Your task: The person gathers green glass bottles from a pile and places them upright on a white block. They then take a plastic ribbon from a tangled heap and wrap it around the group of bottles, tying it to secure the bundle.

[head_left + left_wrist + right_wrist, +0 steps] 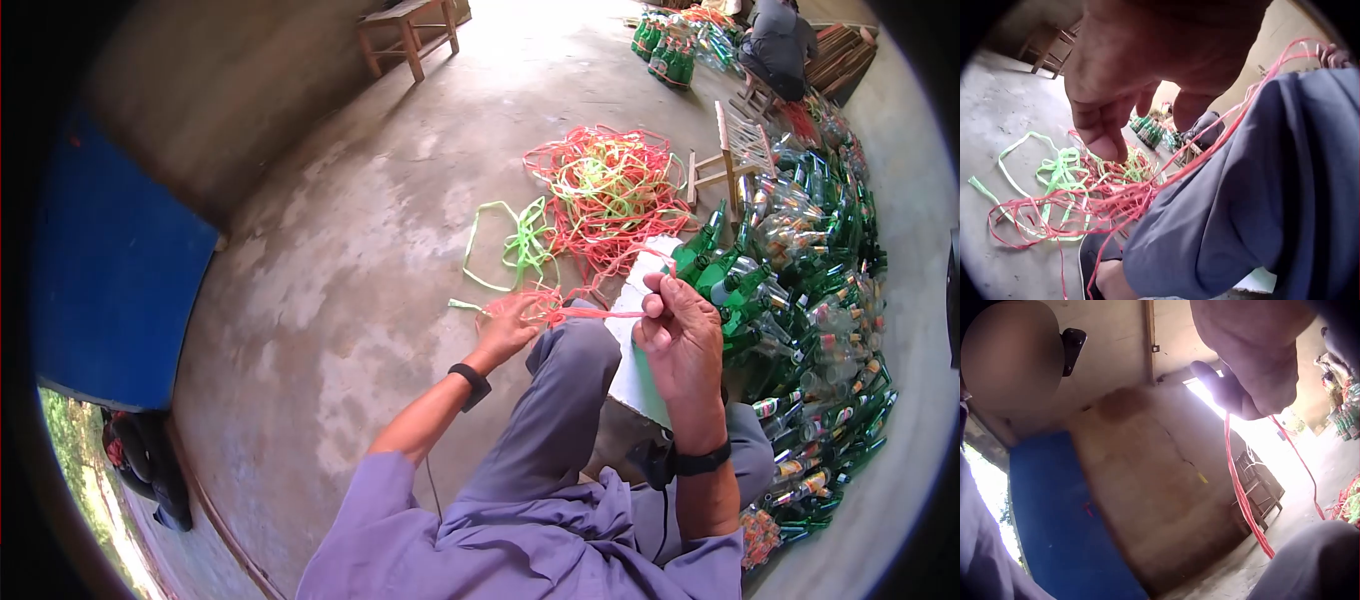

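Observation:
My right hand (685, 330) pinches red-pink plastic strapping (598, 313) between thumb and fingers, raised over my right thigh. In the right wrist view, two strands hang from beneath that hand (1254, 369). The strapping runs across my left knee to a loose tangle (1110, 203). Over this tangle hovers my left hand (506, 328), its fingers loosely bent and pointing down with a gap between thumb and fingers in the left wrist view. A looped light-green strap (525, 245) lies on the floor just beyond.
A large heap of red and green strapping (612, 190) lies ahead. A white board (632, 290) lies beside my right leg. Many bottles (830, 330) pile along the right wall, near a small wooden rack (735, 165). A wooden bench (408, 30) and a crouching person (778, 45) are farther off.

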Motion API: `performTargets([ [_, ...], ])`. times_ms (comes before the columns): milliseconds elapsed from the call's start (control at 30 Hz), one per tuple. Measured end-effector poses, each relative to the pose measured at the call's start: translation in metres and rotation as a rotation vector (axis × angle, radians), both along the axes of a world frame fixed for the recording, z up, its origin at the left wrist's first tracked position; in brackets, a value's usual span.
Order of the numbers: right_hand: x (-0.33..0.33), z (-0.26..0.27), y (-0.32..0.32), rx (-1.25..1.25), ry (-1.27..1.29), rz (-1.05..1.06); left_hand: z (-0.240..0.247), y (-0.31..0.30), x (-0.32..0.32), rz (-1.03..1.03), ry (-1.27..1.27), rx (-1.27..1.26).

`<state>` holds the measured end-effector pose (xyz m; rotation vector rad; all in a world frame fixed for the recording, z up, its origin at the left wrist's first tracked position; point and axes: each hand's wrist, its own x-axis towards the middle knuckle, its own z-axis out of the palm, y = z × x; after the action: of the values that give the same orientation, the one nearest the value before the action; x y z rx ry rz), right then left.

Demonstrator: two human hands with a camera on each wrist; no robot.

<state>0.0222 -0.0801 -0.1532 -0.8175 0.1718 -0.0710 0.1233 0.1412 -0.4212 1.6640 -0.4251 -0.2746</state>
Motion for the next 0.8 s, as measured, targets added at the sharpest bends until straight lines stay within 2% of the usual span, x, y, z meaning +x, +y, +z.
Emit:
performTargets([
  [67,-0.003,0.007,0.002,0.055,-0.020,0.011,0.003,-0.007,-0.006,-0.092,0.242,0.063],
  [100,-0.004,0.011,0.002,0.109,-0.042,0.029,0.020,-0.014,-0.012,-0.111,0.278,-0.013],
  [133,-0.005,0.015,0.001,0.105,-0.039,0.025,0.017,-0.015,-0.009,-0.115,0.281,-0.016],
  [200,-0.007,0.023,-0.001,0.142,-0.071,0.038,0.016,-0.016,-0.004,-0.315,0.287,0.144],
  [300,-0.005,0.027,-0.012,0.144,-0.130,0.027,0.029,-0.014,-0.011,-0.280,0.334,0.054],
  [367,-0.001,0.022,-0.021,0.220,-0.146,0.048,0.002,-0.013,-0.012,-0.242,0.331,0.003],
  [433,0.004,0.018,-0.026,0.325,-0.183,0.109,0.014,-0.016,-0.013,-0.205,0.327,-0.049],
  [500,0.007,0.018,-0.021,0.327,-0.191,0.116,0.037,-0.019,-0.013,-0.216,0.413,-0.258],
  [600,0.012,0.020,-0.019,0.329,-0.193,0.125,0.072,-0.023,-0.013,-0.232,0.279,-0.152],
  [700,0.016,0.022,-0.024,0.329,-0.203,0.113,0.105,-0.019,-0.013,-0.351,0.338,-0.107],
  [800,0.018,0.022,-0.035,0.329,-0.229,0.098,0.114,-0.011,-0.012,-0.288,0.336,-0.115],
])
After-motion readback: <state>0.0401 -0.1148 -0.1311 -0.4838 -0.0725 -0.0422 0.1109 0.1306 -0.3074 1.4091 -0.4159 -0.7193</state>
